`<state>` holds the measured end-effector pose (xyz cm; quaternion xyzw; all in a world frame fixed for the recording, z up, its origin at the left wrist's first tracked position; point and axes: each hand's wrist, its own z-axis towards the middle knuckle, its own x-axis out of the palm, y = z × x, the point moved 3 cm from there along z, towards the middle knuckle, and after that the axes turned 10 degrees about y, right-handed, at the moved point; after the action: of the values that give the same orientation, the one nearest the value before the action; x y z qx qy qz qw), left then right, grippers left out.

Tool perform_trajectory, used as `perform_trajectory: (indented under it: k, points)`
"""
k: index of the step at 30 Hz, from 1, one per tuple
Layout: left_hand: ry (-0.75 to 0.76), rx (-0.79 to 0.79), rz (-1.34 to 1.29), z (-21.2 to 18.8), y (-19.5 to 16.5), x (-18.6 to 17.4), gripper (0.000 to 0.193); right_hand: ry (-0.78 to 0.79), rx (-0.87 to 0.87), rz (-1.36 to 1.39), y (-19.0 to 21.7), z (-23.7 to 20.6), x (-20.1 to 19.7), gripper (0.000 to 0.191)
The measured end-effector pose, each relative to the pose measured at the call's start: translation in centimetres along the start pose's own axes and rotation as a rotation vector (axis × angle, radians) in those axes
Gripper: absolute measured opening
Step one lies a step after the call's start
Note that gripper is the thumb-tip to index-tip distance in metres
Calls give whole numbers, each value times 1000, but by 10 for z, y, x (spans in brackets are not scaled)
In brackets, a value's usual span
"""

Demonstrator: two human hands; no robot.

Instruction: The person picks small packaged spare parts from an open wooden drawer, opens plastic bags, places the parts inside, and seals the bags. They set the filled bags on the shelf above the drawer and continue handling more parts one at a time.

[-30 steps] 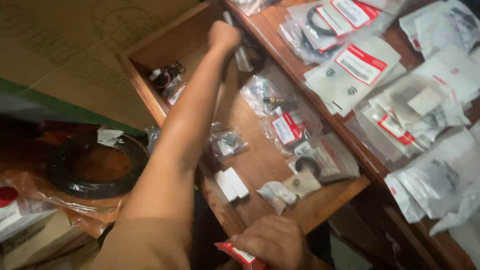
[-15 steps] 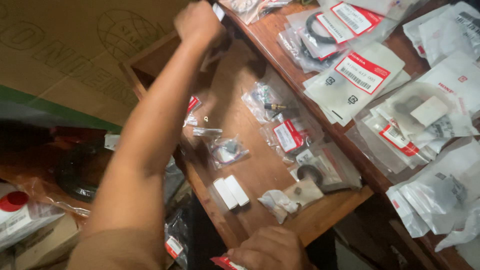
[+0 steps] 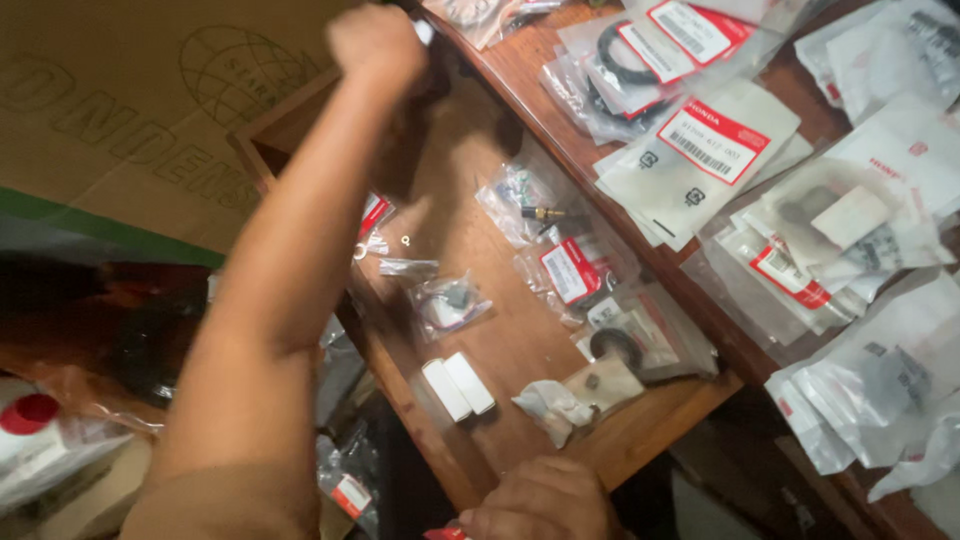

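So the wooden drawer [image 3: 500,350] is sitting pulled out, with small plastic bags [image 3: 450,305] of parts and two white blocks [image 3: 458,385] lying inside. The left hand [image 3: 378,42] is reaching over its far end, curled into a fist, too blurry to tell what it's gripping. The right hand [image 3: 545,500] is resting at the near edge, fingers closing on a red packet [image 3: 445,533]. More bagged parts [image 3: 720,150] are piling up on the tabletop [image 3: 530,70] beside it.

Left hand [image 3: 375,45] reaches over wooden drawer [image 3: 500,340].
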<state>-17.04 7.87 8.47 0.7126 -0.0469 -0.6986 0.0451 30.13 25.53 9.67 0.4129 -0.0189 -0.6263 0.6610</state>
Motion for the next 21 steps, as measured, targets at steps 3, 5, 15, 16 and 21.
perform_trajectory:
  k: [3, 5, 15, 16, 21]
  points:
    - [339, 18, -53, -13, 15, -26, 36, 4, 24, -9, 0, -1, 1, 18]
    - [490, 119, -110, -34, 15, -25, 40, -20, 77, -27, 2, -1, 6, 16]
    - [295, 415, -277, -18, -37, 43, 34, 8, 53, 27, -3, -7, 6, 20]
    - [172, 435, -130, -14, -42, 48, 31, 3, 72, 24, -3, -6, 7, 20]
    - [59, 468, 51, -4, -40, 63, 32, 29, 50, 37, -7, -3, 5, 18]
